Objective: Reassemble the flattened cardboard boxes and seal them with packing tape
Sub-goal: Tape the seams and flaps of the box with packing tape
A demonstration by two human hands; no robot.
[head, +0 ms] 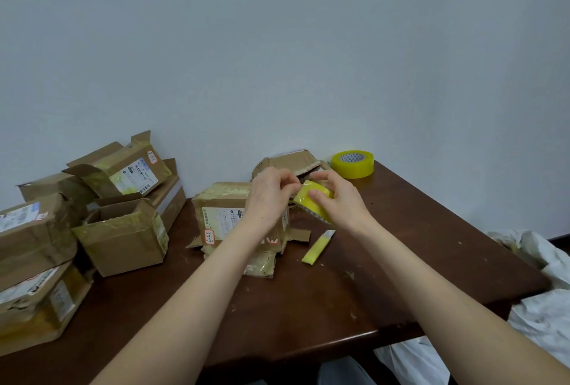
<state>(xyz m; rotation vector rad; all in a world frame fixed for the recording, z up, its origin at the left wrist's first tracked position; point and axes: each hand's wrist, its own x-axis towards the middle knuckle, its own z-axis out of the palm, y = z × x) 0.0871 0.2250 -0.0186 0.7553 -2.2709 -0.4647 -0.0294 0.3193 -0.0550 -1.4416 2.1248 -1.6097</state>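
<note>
We hold a small roll of yellowish translucent packing tape [313, 203] above the dark brown wooden table [401, 261], just over the far right corner of the worn brown cardboard box with a white shipping label [222, 218] that stands in front of us. Our right hand [337, 202] wraps round the roll with curled fingers, steadying it so the other hand can work. Our left hand [270, 192] brings thumb and forefinger together at the roll's upper edge, and they seem to pinch or pick at the loose tape end, though the end itself is too small to make out. We judge this to be the freeing of a strip before sealing the box below, whose flaps splay out at its base. A flat yellow utility knife [317, 247] lies on the table just right of the box, within easy reach, likely for cutting the strip. A larger yellow tape roll [353, 164] lies flat at the table's far corner, well apart from our hands, probably a spare. Flattened brown cardboard pieces [290, 162] lie behind our hands by the wall, likely awaiting their turn. A heap of taped brown boxes [120, 199] is stacked at our left, kept away from the working spot, and crumpled white plastic bags [543, 316] sit beyond the table's right edge
</note>
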